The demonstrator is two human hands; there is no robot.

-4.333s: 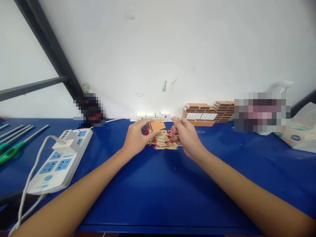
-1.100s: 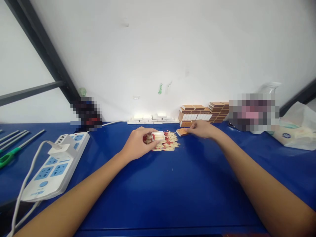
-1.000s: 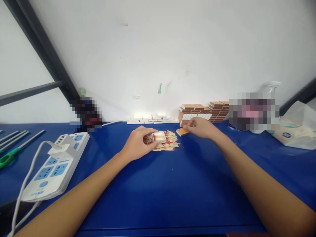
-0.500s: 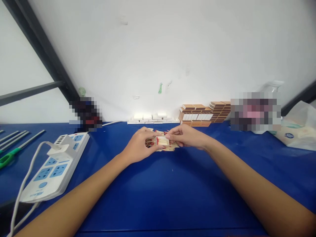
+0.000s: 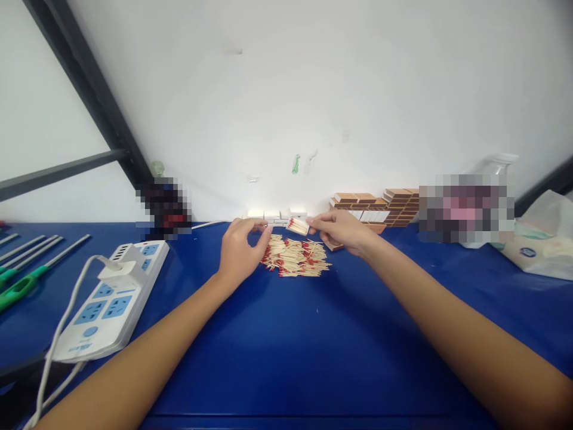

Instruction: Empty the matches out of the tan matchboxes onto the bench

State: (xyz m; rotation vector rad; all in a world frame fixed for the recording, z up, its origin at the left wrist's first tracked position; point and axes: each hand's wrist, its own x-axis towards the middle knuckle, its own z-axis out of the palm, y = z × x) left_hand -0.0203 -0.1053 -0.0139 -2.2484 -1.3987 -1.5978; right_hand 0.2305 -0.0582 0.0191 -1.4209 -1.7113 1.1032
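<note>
blue table (image 5: pixel 286 346), bare across the near half; white wall behind it with a dark metal frame (image 5: pixel 85 101) slanting at the left; white power strip (image 5: pixel 111 295) with blue sockets, plug and cable attached, lying at the left; green-handled tools (image 5: pixel 22 280) at the far left edge; white plastic bag (image 5: pixel 541 239) at the far right; stack of brown matchbox sleeves (image 5: pixel 385 206) against the wall, right of centre; row of white inner trays (image 5: pixel 277 214) against the wall at centre; pile of red-tipped matches (image 5: pixel 295 258) loose on the table between the two hands; left hand (image 5: pixel 239 251) hovering at the pile's left edge, fingers curled, thumb and forefinger nearly pressed together, whether a match is between them cannot be told; right hand (image 5: pixel 342 230) raised just behind the pile, thumb and forefinger pinching a small filled match tray (image 5: pixel 298 226), tilted, red tips showing, held above the pile's far edge
</note>
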